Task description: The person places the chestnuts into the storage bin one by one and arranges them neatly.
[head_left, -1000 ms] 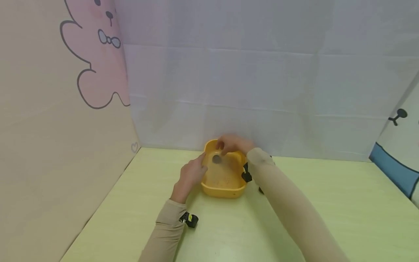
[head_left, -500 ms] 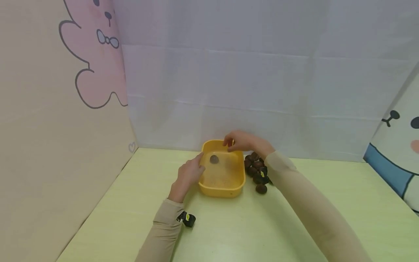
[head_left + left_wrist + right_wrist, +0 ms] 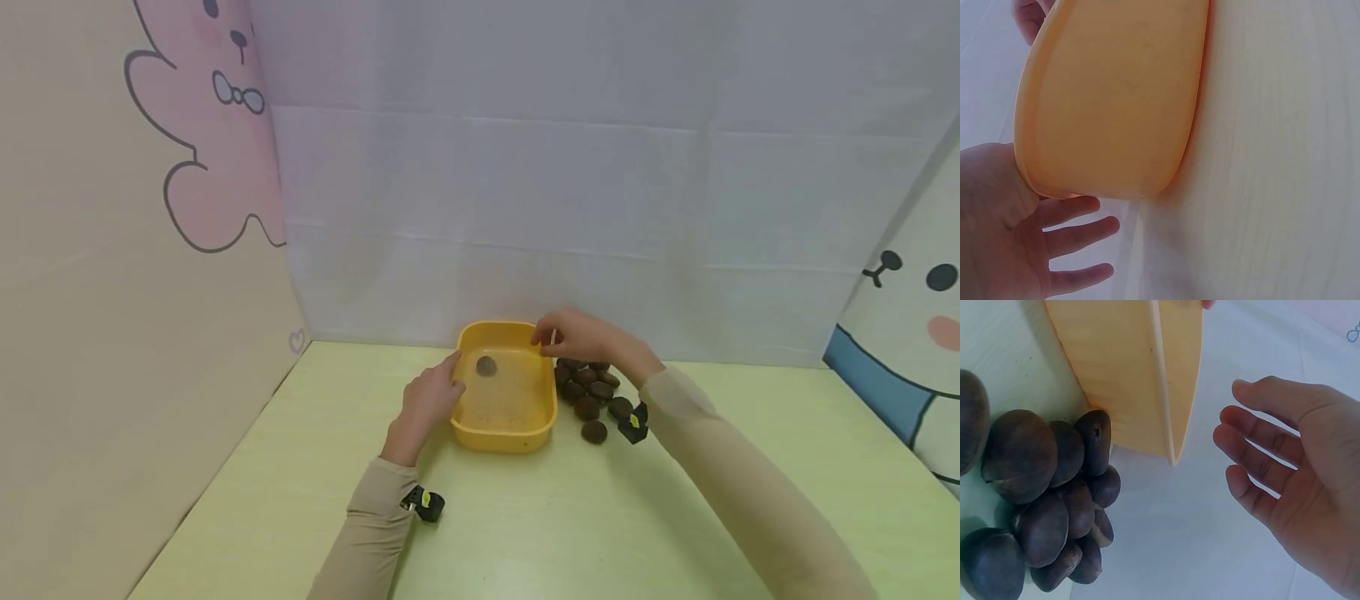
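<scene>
A yellow plastic basin (image 3: 504, 440) stands on the table, with one chestnut (image 3: 486, 366) inside toward its back left. My left hand (image 3: 429, 404) rests against the basin's left rim; in the left wrist view its visible fingers (image 3: 1082, 239) stretch straight past the wall, while the thumb is hidden. Over the back right rim hovers my right hand (image 3: 577, 335), its fingers loosely bent and nothing between them. Right of the basin lies a pile of brown chestnuts (image 3: 587, 407), seen large in the right wrist view beside the basin wall (image 3: 1116, 369).
A pale yellow-green table (image 3: 525, 517) extends around the basin. White sheeting (image 3: 487, 175) hangs close behind it. A cartoon-printed panel (image 3: 135, 350) borders the left, and another printed panel (image 3: 907, 358) stands at the right.
My right hand has moved right, from above the chestnut in the basin to the right rim, uncovering the chestnut pile. My left hand stays at the left rim. The head view shifts slightly.
</scene>
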A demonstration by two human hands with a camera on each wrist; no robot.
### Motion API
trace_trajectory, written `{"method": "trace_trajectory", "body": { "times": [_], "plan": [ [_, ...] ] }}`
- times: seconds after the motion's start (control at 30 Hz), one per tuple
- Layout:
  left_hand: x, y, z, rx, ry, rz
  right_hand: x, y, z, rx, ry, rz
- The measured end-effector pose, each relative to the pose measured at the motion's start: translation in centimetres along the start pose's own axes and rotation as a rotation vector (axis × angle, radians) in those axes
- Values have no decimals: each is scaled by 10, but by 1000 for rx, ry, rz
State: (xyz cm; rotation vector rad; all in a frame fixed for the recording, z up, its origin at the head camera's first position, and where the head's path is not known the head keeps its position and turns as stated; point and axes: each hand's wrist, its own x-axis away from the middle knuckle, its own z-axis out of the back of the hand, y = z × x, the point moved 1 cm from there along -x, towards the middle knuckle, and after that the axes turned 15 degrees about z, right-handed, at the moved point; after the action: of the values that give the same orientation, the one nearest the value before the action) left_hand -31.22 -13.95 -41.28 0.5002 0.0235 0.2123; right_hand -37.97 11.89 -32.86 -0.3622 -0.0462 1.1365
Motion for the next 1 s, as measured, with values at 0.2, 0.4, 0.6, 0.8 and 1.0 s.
{"method": "trace_trajectory", "body": {
  "times": [0.2, 0.4, 0.6, 0.8, 1.0],
  "plan": [
    [0, -1, -2, -6, 7, 0, 19, -4, -5, 28, 71, 17],
    [0, 0, -2, -7, -3, -4, 41, -6, -16, 39, 81, -10],
    [1, -1, -2, -7, 4, -3, 59, -5, -22, 9, 110, -25],
    [2, 0, -1, -12, 20, -7, 74, -7, -27, -4, 111, -46],
    [2, 0, 0, -12, 28, -17, 95, -5, -32, -35, 109, -66]
  ]
}}
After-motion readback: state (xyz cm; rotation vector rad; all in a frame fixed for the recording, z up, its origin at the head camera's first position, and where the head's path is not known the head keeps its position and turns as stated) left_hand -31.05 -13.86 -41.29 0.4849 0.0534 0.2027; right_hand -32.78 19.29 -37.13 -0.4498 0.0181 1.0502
